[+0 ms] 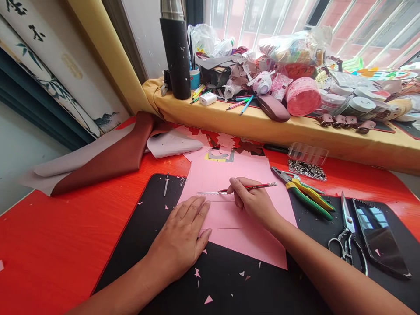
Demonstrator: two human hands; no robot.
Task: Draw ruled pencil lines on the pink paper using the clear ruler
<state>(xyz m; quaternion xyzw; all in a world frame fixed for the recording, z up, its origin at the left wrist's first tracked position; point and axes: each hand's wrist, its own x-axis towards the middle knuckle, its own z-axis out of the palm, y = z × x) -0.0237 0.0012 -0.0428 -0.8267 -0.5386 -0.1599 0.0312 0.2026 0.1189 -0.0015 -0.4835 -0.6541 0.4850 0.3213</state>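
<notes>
Pink paper (pixel 226 175) spread across black cutting mat (pixel 229 284) at centre, on red table (pixel 49 245). Clear ruler (pixel 213 193) laid across sheet, running 9 to 3 o'clock.

Left hand (pixel 183 238) flat and fully open, palm down, fingers spread and pointing toward 12 o'clock, fingertips pressing on ruler and paper; nothing gripped.

Right hand (pixel 251 201) curled closed round red pencil (pixel 252 187), writing-style pinch between thumb and fingers. Pencil tip pointing toward 9 o'clock, touching paper right at ruler's edge; shaft angled out toward 3 o'clock. Right hand just beside left-hand fingertips, at their 2 o'clock.

Small pink scraps (pixel 208 299) scattered on mat at 6 o'clock from sheet.

At 3 o'clock from right hand: yellow-green-handled pliers (pixel 308 197), then scissors (pixel 348 232), then dark phone (pixel 377 236) lying face up, all on mat, close together. Clear plastic box (pixel 307 153) with tray of small dark metal pieces (pixel 306 169) at 2 o'clock, near pliers' jaws.

At 9 o'clock from sheet, thin craft knife (pixel 166 183) on mat edge. Further out toward 10 o'clock, folded brown leather sheet (pixel 111 162) on table.

At 12 o'clock, yellow-covered sill (pixel 229 120) crowded with materials: tall black flask (pixel 175 52), white charger block (pixel 208 99), coloured pens (pixel 244 104), pink roll (pixel 302 96).
</notes>
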